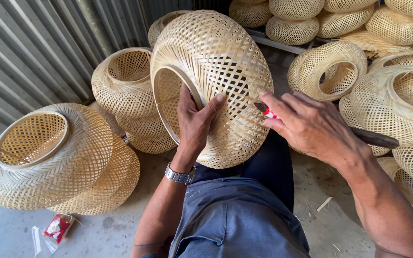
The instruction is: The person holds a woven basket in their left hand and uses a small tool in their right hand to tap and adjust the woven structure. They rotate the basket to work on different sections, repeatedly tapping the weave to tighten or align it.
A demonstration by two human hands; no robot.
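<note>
While propped on the lap, woven bamboo shade (216, 71) gripped at its rim by left hand (194, 122), thumb pressed on the weave. Right hand (307, 125) closed around small blade (266, 112) touching the shade's side; dark handle (374, 138) beyond. Best kept shallow, trimming stray ends only, thumb clear.

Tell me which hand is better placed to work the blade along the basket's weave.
Right. The right hand holds the knife, tip against the woven basket; the left hand grips its rim, thumb outside.
</note>
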